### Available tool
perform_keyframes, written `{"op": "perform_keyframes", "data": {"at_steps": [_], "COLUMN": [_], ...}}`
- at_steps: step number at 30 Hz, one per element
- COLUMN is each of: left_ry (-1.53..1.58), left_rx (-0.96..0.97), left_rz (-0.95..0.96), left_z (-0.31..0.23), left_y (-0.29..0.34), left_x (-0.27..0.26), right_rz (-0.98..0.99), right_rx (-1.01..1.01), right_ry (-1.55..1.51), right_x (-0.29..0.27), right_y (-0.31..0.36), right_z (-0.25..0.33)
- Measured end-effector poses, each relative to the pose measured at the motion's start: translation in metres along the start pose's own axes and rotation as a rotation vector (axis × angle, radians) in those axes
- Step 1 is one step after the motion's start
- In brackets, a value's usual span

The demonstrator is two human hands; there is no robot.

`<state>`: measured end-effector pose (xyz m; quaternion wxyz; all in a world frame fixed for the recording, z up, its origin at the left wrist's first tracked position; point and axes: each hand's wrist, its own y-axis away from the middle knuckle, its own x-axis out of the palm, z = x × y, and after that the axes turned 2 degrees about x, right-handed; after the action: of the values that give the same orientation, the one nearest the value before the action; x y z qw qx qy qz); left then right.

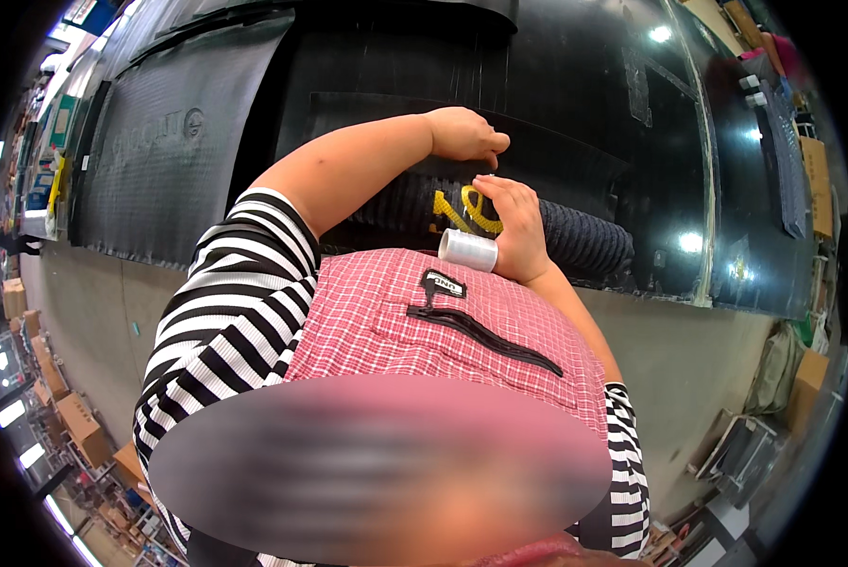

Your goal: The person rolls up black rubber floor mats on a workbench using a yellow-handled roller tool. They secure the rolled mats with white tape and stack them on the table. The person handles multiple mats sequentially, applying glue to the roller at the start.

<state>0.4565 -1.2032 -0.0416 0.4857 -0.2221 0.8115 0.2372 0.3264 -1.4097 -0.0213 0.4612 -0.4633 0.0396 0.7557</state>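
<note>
A dark ribbed mat is rolled into a long cylinder and lies crosswise before me, with yellow lettering on its surface. Clear shiny film covers its middle. Against the near side of the mat is a small roll of clear film, its open core facing left. My right hand closes on the right end of this film roll, fingers reaching up over the mat; its thumb is hidden. Just beyond the mat, my left hand is closed with the fingers bent in. Whatever it may pinch is too small to make out.
The mat rests on a broad black work surface. A textured black sheet lies to the left. Strips of clear tape stick to the surface on the right. Cardboard boxes stand beyond the grey floor.
</note>
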Motion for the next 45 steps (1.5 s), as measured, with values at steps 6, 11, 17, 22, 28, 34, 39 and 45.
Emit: {"op": "perform_keyframes", "data": {"at_steps": [6,11,17,22,28,34,39,45], "left_ry": [0.029,0.604,0.515,0.631,0.75,0.962,0.815,0.913], "left_rx": [-0.238,-0.503,-0.325,-0.316,-0.219,-0.316,-0.202,-0.367], "left_rz": [-0.329,-0.304,-0.298,-0.006,0.092,0.143,0.151,0.074], "left_z": [0.005,0.015,-0.022,-0.043,-0.025,-0.027,-0.017,-0.018], "left_y": [0.006,0.034,0.061,0.054,0.048,0.052,0.045,0.05], "left_x": [-0.022,-0.043,-0.024,-0.005,0.015,0.012,0.017,-0.001], "right_rz": [0.075,0.089,0.105,0.104,0.01,0.017,-0.003,0.103], "right_rx": [0.062,0.048,0.059,0.056,0.01,0.053,0.085,0.125], "right_ry": [0.081,0.087,0.099,0.107,0.068,0.042,0.031,0.078], "right_x": [0.002,0.001,0.003,0.003,0.004,0.001,0.007,0.002], "right_y": [-0.006,-0.007,-0.007,-0.007,-0.01,-0.01,-0.015,-0.019], "right_z": [0.004,0.005,0.006,0.007,0.008,0.013,0.006,0.003]}}
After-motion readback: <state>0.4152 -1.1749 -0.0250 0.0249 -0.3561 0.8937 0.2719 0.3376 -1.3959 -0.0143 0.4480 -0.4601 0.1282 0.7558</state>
